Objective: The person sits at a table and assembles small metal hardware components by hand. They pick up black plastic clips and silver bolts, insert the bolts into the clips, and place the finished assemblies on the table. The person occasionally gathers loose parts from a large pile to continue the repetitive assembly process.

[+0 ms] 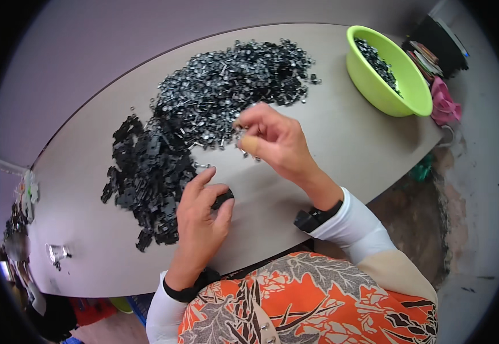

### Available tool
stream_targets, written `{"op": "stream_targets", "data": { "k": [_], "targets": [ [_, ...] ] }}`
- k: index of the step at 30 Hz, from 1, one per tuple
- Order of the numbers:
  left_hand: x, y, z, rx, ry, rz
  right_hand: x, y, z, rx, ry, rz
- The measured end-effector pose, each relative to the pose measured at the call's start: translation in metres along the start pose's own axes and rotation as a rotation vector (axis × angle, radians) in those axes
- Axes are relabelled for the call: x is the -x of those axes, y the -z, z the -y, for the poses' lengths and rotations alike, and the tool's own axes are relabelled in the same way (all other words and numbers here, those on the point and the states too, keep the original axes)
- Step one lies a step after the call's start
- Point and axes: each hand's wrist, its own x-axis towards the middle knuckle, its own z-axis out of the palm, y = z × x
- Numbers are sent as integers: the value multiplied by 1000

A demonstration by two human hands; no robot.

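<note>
My left hand (pixel 203 215) is closed on a small black plastic piece (pixel 223 199), held between thumb and bent fingers. Its index finger reaches forward, the tip close to a single shiny metal pin (pixel 203 166) on the table. To the left of that hand lies a heap of flat black plastic pieces (pixel 152 172). My right hand (pixel 281 143) hovers at the near edge of a large pile of small shiny metal parts with round heads (pixel 220 80). Its thumb and index finger curl toward each other, slightly blurred; what lies between them cannot be made out.
A lime-green basin (pixel 375 94) containing similar dark metal parts stands at the table's far right. Books (pixel 424 57) and a pink cloth (pixel 445 103) lie beyond it. A small silvery cup-like object (pixel 58 252) rests at the left. Another person's sleeve (pixel 38 301) shows at the left rim.
</note>
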Motion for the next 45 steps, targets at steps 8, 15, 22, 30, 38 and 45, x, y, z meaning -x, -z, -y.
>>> {"op": "stream_targets", "data": {
  "k": [8,15,22,30,38,45],
  "targets": [
    [-12,-49,-45,934,426,571,-38,-5,16,-208,70,-188],
    [-3,-65,-43,1047,453,703,-37,-6,17,-204,166,-259],
    [-3,-60,-40,1050,473,755,-43,2,10,-291,79,-266],
    [-12,-56,-32,902,338,897,-37,-12,14,-529,14,-220],
    [0,-66,-19,1069,221,921,-35,-26,10,-621,-106,-150],
    [-8,-57,-35,1122,494,955,-44,-4,17,-849,-44,-18]
  ]
}}
